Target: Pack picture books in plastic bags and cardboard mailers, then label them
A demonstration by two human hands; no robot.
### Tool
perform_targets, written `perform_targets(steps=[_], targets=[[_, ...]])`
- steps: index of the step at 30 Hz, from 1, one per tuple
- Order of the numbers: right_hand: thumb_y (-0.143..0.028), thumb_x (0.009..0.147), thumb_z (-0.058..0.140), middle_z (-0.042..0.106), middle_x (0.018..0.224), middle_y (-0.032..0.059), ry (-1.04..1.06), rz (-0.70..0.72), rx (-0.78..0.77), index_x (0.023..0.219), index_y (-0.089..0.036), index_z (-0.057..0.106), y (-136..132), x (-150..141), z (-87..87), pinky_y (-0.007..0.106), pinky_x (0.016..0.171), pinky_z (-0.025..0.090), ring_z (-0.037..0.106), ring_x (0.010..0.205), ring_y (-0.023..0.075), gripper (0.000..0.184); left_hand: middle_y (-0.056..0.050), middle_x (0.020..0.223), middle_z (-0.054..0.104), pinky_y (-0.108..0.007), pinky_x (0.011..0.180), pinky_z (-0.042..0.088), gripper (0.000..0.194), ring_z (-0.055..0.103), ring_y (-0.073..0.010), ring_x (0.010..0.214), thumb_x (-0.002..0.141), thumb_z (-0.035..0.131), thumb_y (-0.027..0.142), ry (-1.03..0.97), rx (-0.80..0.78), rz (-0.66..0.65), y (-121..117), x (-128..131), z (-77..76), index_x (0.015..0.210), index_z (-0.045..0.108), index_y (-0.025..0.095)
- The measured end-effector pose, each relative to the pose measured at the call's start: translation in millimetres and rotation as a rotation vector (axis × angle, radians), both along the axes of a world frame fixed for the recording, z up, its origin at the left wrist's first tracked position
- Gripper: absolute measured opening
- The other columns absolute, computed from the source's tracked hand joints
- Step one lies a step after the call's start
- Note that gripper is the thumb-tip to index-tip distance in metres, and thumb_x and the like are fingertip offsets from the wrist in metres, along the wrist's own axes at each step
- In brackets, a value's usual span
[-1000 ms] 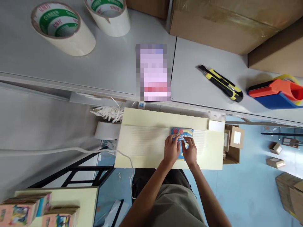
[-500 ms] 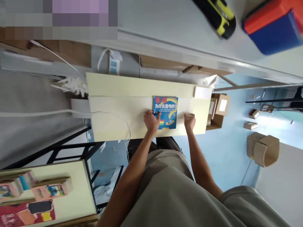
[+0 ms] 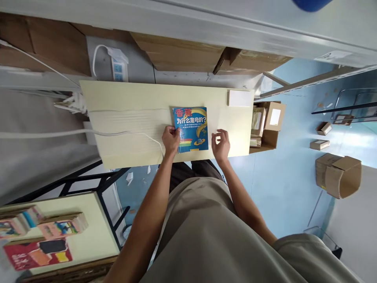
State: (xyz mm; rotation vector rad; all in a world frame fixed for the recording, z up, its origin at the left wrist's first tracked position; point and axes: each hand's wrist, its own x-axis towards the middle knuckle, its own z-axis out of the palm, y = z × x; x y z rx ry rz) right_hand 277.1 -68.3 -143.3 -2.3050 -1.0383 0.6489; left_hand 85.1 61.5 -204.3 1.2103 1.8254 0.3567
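Note:
A blue book (image 3: pixel 193 135) with red and white Chinese lettering and a yellow banana on its cover lies on the pale yellow table (image 3: pixel 132 96). My left hand (image 3: pixel 171 140) grips its left edge, thumb on the cover and fingers at the side. To the right of the book, a small gap away, my right hand (image 3: pixel 220 146) has loosely curled fingers, thumb apart, and nothing between them. A white box-like block (image 3: pixel 240 98) sits at the table's far right corner.
A white cable (image 3: pixel 118 134) crosses the table's left part. Open cardboard boxes (image 3: pixel 268 135) stand beyond its right edge. A power strip (image 3: pixel 119 70) lies behind the table. At lower left, stacked books (image 3: pixel 60 227) rest on another table. A shelf edge (image 3: pixel 206 27) runs overhead.
My right hand has come closer to the book's right edge, its fingers loosening. My left hand stays at the left edge. The whole view has shifted, with the table now further left and up.

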Motion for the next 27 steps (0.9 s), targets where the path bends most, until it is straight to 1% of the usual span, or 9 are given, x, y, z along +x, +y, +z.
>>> perform_targets(steps=[3, 8, 10, 13, 15, 19, 21, 24, 27], targets=[[-0.043, 0.121, 0.046, 0.068, 0.155, 0.0170, 0.034, 0.163, -0.018, 0.112, -0.025, 0.066, 15.4, -32.7, -2.4, 0.040, 0.090, 0.068, 0.075, 0.122, 0.0267, 0.029, -0.005, 0.096, 0.077, -0.034, 0.095, 0.060, 0.018, 0.074, -0.0237, 0.093, 0.096, 0.074, 0.031, 0.006, -0.011, -0.002, 4.8, -8.4, -2.3, 0.095, 0.056, 0.027], [-0.029, 0.119, 0.049, 0.070, 0.152, 0.0190, 0.061, 0.302, -0.149, 0.117, -0.022, 0.070, 49.2, -75.0, -34.7, 0.045, 0.100, 0.069, 0.071, 0.134, 0.0327, 0.022, -0.012, 0.101, 0.078, -0.044, 0.109, 0.058, 0.016, 0.076, -0.0315, 0.109, 0.105, 0.064, 0.038, 0.093, 0.003, -0.091, 7.8, -18.3, -0.1, 0.095, 0.062, 0.025], [-0.026, 0.116, 0.054, 0.069, 0.156, 0.0204, 0.076, 0.341, -0.179, 0.118, -0.021, 0.073, 55.4, -80.8, -44.5, 0.049, 0.103, 0.068, 0.070, 0.138, 0.0357, 0.020, -0.017, 0.110, 0.078, -0.049, 0.116, 0.056, 0.022, 0.074, -0.0361, 0.121, 0.107, 0.065, 0.044, 0.136, 0.057, -0.143, 1.9, -14.3, 3.1, 0.103, 0.067, 0.022], [-0.026, 0.111, 0.060, 0.069, 0.160, 0.0165, 0.153, 0.423, -0.191, 0.122, -0.023, 0.076, 54.3, -66.2, -49.2, 0.050, 0.106, 0.067, 0.074, 0.131, 0.0351, 0.019, -0.026, 0.135, 0.071, -0.057, 0.123, 0.052, 0.043, 0.066, -0.0438, 0.140, 0.098, 0.081, 0.046, 0.212, 0.098, -0.174, -12.5, -0.5, 6.3, 0.126, 0.067, 0.017], [-0.028, 0.112, 0.058, 0.075, 0.151, 0.0147, 0.189, 0.373, -0.184, 0.126, -0.024, 0.076, 53.1, -41.3, -49.5, 0.049, 0.107, 0.066, 0.078, 0.120, 0.0319, 0.023, -0.030, 0.147, 0.065, -0.063, 0.122, 0.052, 0.059, 0.060, -0.0492, 0.147, 0.093, 0.090, 0.043, 0.259, 0.079, -0.154, -20.9, 8.9, 5.9, 0.137, 0.062, 0.016], [-0.040, 0.109, 0.066, 0.080, 0.134, 0.0203, 0.159, 0.029, -0.191, 0.135, -0.018, 0.072, 70.5, 8.1, -56.0, 0.049, 0.104, 0.064, 0.077, 0.116, 0.0316, 0.034, -0.025, 0.149, 0.062, -0.065, 0.118, 0.054, 0.063, 0.059, -0.0501, 0.147, 0.090, 0.094, 0.036, 0.248, 0.050, -0.105, -25.8, 14.9, 0.0, 0.141, 0.060, 0.021], [-0.047, 0.104, 0.075, 0.083, 0.113, 0.0171, 0.206, -0.049, -0.266, 0.119, -0.018, 0.075, 86.8, 16.2, -60.2, 0.047, 0.100, 0.063, 0.077, 0.108, 0.0317, 0.033, -0.023, 0.147, 0.063, -0.063, 0.119, 0.054, 0.059, 0.062, -0.0476, 0.144, 0.091, 0.093, 0.032, 0.227, 0.053, -0.090, -24.2, 12.0, -1.5, 0.140, 0.062, 0.021], [-0.051, 0.101, 0.077, 0.079, 0.083, 0.0103, 0.257, -0.062, -0.330, 0.085, -0.022, 0.072, 107.0, 12.0, -59.1, 0.041, 0.088, 0.059, 0.075, 0.092, 0.0301, 0.033, -0.024, 0.148, 0.062, -0.060, 0.123, 0.052, 0.060, 0.063, -0.0450, 0.145, 0.094, 0.089, 0.026, 0.216, 0.108, -0.081, -25.5, 10.0, 4.4, 0.146, 0.061, 0.019], [-0.050, 0.097, 0.080, 0.078, 0.078, 0.0081, 0.240, -0.041, -0.310, 0.073, -0.024, 0.066, 115.4, 7.3, -49.3, 0.037, 0.081, 0.055, 0.072, 0.083, 0.0271, 0.038, -0.024, 0.158, 0.060, -0.057, 0.129, 0.049, 0.058, 0.058, -0.0422, 0.155, 0.102, 0.079, 0.024, 0.124, 0.252, -0.184, -41.3, 21.3, 19.0, 0.156, 0.058, 0.020]])
